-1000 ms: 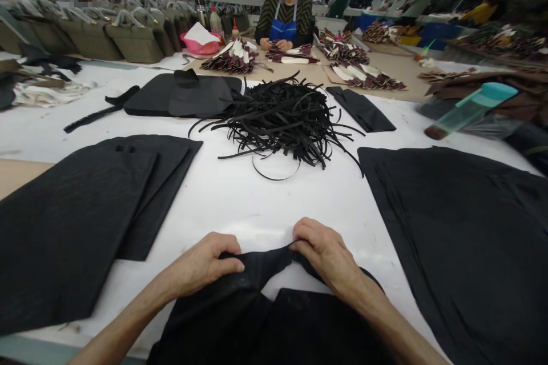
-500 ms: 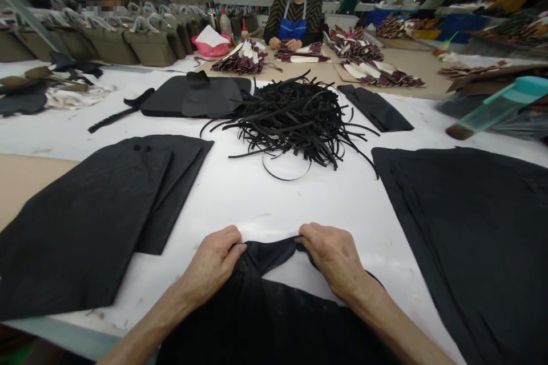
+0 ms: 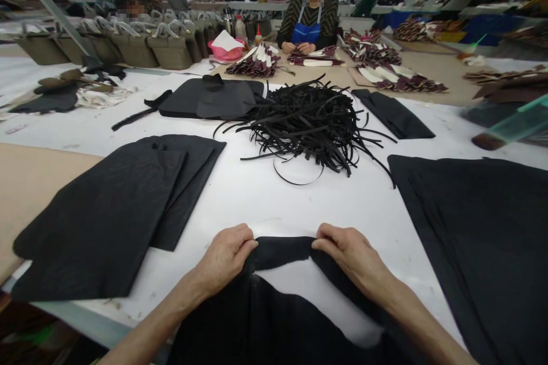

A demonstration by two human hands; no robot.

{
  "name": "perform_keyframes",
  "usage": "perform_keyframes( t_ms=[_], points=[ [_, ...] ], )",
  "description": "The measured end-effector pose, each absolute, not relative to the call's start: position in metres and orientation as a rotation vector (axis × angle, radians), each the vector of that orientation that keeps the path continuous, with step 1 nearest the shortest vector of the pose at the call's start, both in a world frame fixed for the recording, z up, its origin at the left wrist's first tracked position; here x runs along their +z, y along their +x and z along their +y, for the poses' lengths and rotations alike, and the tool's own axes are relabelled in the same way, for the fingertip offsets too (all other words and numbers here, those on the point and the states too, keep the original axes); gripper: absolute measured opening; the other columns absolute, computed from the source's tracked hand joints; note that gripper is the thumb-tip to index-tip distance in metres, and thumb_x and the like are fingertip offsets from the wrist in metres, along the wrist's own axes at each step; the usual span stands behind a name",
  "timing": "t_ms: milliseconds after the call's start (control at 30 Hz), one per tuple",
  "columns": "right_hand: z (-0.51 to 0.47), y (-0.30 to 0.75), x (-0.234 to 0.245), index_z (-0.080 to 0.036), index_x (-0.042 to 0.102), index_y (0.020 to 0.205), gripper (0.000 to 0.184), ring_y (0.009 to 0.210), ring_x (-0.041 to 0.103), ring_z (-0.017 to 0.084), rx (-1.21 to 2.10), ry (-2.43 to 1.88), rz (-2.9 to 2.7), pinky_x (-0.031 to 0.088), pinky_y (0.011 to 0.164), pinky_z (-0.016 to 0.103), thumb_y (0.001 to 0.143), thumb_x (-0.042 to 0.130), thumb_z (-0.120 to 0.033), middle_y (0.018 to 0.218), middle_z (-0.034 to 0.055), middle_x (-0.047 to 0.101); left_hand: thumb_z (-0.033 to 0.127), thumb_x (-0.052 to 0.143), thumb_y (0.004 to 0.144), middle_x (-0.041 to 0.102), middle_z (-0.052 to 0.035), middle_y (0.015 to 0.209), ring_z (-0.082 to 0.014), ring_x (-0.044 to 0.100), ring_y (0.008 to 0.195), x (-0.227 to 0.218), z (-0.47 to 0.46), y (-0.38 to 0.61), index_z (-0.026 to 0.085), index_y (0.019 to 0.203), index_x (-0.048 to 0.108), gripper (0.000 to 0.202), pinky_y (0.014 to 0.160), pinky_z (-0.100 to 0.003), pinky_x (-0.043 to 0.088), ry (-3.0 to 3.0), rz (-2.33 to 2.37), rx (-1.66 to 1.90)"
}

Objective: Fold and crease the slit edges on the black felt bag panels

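At the front of the white tabletop I hold a black, leather-like piece (image 3: 283, 252) by its far edge. My left hand (image 3: 229, 255) pinches the left corner between thumb and fingers. On the right corner, my right hand (image 3: 349, 252) grips in the same way. Between the hands the edge band is stretched straight, and through a gap below it the white tabletop shows. The piece's lower part runs out of the bottom of the view. Beyond my hands lies a tangled heap of thin black strips (image 3: 310, 125).
Stacked black panels (image 3: 107, 211) lie at left, and a larger black stack (image 3: 479, 239) at right. Flat black pieces (image 3: 209, 96) sit behind. Across the table a person in a blue apron (image 3: 310, 28) handles maroon and cream pieces. Olive bags (image 3: 171, 48) stand at the back left.
The edge band between my hands has gone from sagging and twisted to straight and taut. My hands are slightly farther apart, and the gap below has widened. The whole view has shifted.
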State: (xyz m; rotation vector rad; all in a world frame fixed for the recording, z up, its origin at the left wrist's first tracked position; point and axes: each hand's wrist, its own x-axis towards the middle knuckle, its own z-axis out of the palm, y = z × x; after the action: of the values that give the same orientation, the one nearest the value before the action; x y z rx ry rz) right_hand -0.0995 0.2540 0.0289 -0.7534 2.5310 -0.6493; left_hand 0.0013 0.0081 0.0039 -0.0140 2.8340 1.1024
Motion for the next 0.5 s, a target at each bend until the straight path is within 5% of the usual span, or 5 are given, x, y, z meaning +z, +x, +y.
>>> perform_keyframes(
  t_ms=[300,500],
  points=[
    [0.339,-0.1,0.03,-0.021,0.059,0.077,0.012,0.066,0.045,0.013,-0.815,-0.459,2.129,0.03,0.058,0.025,0.079,0.058,-0.033,0.069,-0.0047,0.052,0.036,0.048,0.085,0.051,0.0027,0.065,-0.0161,0.049,0.064,-0.004,0.001,0.002,0.021,0.065,0.046,0.025,0.06,-0.027,0.032,-0.042,2.812,1.038],
    [0.386,-0.086,0.035,-0.021,0.064,0.079,0.012,0.065,0.05,0.015,-0.749,-0.292,2.255,0.032,0.056,0.025,0.072,0.064,-0.031,0.07,-0.0036,0.059,0.056,0.047,0.082,0.058,0.0032,0.066,-0.0181,0.055,0.067,-0.004,-0.011,0.01,0.023,0.074,0.053,0.034,0.063,-0.027,0.04,-0.224,2.707,1.096]
  ],
)
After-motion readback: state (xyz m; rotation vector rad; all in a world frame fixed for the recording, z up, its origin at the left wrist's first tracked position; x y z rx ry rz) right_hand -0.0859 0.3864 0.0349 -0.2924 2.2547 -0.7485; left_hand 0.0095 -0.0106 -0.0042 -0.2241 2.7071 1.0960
